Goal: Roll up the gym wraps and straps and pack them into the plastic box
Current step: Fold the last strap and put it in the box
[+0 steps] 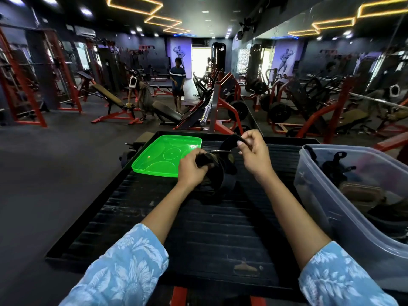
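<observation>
A black gym strap [223, 171] hangs between both hands over the ribbed black platform [198, 221]. My left hand [191, 167] grips the bunched lower part of the strap. My right hand [254, 154] pinches the strap's free end, lifted up and to the right, with a metal ring showing between the hands. The clear plastic box [318, 195] stands at the right edge of the platform, with several dark wraps and straps [337, 166] lying inside it.
A green plastic lid [154, 160] lies upside down on the platform's far left. Beyond it are gym benches, red machines and a barbell [206, 111]. Two people [177, 82] stand far back on the gym floor. Mirrors line the right wall.
</observation>
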### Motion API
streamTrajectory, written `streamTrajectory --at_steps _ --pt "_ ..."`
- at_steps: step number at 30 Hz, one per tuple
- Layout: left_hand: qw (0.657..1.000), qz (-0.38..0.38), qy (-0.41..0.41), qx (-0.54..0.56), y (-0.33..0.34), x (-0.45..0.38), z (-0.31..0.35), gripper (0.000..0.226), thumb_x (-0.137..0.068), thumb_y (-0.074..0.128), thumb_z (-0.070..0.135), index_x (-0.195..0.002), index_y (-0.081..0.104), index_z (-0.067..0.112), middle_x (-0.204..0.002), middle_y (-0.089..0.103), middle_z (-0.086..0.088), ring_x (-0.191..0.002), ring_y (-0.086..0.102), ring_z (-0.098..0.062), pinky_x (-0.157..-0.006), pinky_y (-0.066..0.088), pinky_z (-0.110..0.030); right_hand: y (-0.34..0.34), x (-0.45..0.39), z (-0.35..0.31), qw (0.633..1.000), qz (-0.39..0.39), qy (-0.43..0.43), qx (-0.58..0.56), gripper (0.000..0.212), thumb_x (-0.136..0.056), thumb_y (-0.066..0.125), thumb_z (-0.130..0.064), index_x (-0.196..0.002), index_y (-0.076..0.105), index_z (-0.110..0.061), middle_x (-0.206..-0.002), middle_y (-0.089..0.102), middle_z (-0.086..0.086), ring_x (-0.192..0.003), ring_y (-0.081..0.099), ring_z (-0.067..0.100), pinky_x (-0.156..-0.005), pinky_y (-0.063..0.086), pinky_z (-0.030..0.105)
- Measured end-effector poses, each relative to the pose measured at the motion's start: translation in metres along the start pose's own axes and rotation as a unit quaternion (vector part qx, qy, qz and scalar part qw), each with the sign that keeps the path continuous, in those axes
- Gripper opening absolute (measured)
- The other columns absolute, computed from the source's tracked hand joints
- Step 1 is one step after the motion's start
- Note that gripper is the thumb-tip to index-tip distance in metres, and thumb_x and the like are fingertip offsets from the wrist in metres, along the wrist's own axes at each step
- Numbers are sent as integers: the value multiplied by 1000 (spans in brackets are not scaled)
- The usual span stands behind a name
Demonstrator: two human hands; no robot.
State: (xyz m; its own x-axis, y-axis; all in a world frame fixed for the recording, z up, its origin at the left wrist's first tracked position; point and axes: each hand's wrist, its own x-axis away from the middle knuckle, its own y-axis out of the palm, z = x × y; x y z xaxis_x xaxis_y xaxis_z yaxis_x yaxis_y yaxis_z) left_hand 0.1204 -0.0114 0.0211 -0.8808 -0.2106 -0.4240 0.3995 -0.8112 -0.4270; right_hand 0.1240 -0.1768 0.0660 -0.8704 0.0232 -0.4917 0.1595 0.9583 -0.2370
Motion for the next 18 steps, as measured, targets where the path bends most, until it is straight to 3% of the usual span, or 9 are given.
streamTrajectory --at_steps 4,6,8,10,13,18 --pt "997 -45 -61 2 4 -4 -7 18 -74 75 9 -88 67 2 -90 69 -19 -90 65 -33 -66 38 -23 -1 6 -7 993 12 -94 66 23 -90 49 4 -106 56 -11 -103 63 -1 -98 59 7 -84 45 13" --pt "995 -50 -82 -2 3 -4 -8 14 -77 73 10 -85 66 2 -91 69 -21 -89 64 -33 -64 35 -23 -2 6 -10 986 26 -142 84 28 -88 49 7 -109 62 -7 -106 65 0 -101 59 10 -87 46 15" --pt "994 -50 -101 -5 2 -4 -9 9 -78 70 8 -74 63 6 -89 68 -24 -79 61 -28 -63 34 -24 -1 8 -12 979 28 -176 103 28 -87 50 8 -104 66 -6 -96 64 -7 -96 61 15 -84 48 23" --pt "992 -47 -121 -9 1 -5 -12 27 -79 64 5 -58 50 14 -72 63 -19 -72 51 -19 -62 32 -25 2 12 -14 967 27 -214 135 29 -85 49 8 -101 67 -7 -93 63 -8 -94 59 18 -85 46 27" --pt "987 -39 -159 -8 0 -6 -16 33 -79 58 2 -53 45 18 -56 46 3 -71 49 -17 -57 33 -25 8 18 -18 948 34 -272 162 32 -79 44 10 -96 66 -7 -94 66 4 -93 56 21 -83 40 21" --pt "973 -13 -229 6 2 -8 -28 28 -79 57 3 -56 48 17 -58 47 3 -68 51 -19 -58 35 -24 17 28 -27 932 63 -320 156 30 -75 38 8 -93 61 -1 -88 61 10 -86 49 19 -78 34 18"
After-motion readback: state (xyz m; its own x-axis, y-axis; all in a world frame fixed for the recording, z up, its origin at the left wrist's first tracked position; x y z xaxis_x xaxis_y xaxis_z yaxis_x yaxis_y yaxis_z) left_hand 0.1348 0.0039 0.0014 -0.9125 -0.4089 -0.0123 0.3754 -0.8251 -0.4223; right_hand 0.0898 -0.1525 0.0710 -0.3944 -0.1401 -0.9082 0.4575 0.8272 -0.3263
